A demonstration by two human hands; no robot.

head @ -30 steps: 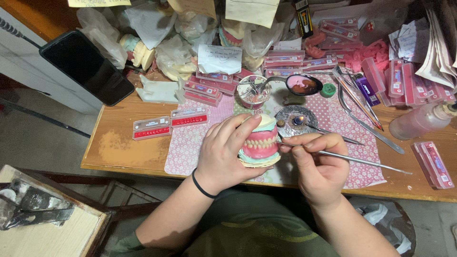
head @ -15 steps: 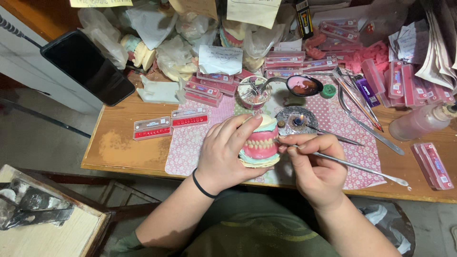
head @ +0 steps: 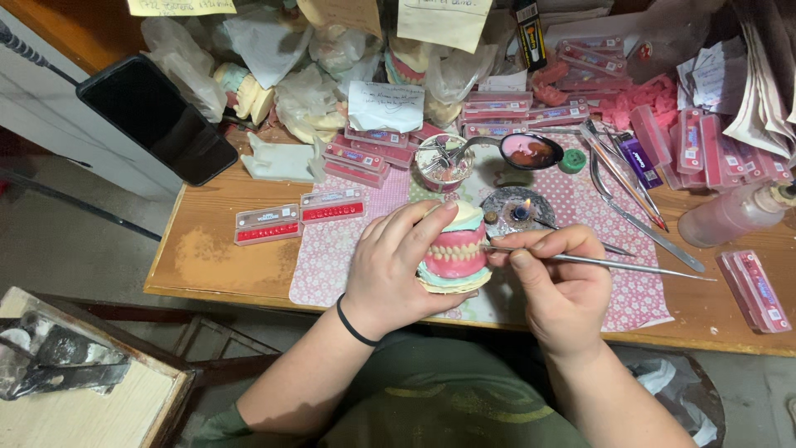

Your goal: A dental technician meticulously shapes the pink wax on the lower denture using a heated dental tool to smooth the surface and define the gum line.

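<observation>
My left hand (head: 390, 270) grips a denture model (head: 454, 250), pink gums with pale teeth between greenish plaster bases, held over the front of the table. In my right hand (head: 557, 286) lies a thin metal instrument (head: 613, 264), pinched like a pen, with its tip touching the teeth on the model's right side. A black band circles my left wrist. Just behind the model burns a small flame in a round metal burner (head: 518, 207).
A pink flowered mat (head: 348, 241) covers the wooden table (head: 207, 249). Two red tooth cards (head: 298, 216) lie left. A metal cup of tools (head: 444, 162), a spoon of pink wax (head: 531, 151), long instruments (head: 626, 191), a bottle (head: 730, 216), plaster casts and packets crowd the back.
The instrument's free end has swung up and level again after dipping lower right half a second ago. My left hand and the model have stayed still.
</observation>
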